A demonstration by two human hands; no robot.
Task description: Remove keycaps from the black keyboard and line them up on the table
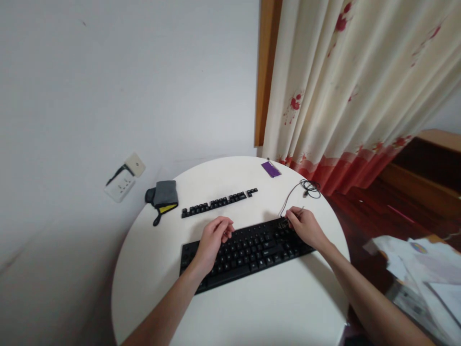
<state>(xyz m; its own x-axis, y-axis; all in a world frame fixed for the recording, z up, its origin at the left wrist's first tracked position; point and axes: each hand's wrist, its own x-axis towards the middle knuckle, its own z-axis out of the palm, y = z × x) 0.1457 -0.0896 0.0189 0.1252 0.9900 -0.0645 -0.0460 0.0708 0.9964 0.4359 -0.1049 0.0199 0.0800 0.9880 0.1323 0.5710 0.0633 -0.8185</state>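
Observation:
A black keyboard [248, 252] lies on the round white table [230, 307]. My left hand [212, 240] rests on the keyboard's upper left part with its fingers curled and pinched together; what they hold, if anything, is too small to see. At the keyboard's upper right corner my right hand [306, 226] pinches a thin metal tool [299, 210]. A row of loose black keycaps [219, 203] lies just behind the keyboard. The keyboard's cable [306, 188] runs from that corner to a coil at the table's far right.
A grey and black cloth pouch with a yellow patch [163, 197] lies at the table's back left. A small purple card [271, 168] lies at the far edge. A wall socket [124, 182] is on the left wall. Curtains [353, 91] hang behind; papers [421, 269] are stacked on the right.

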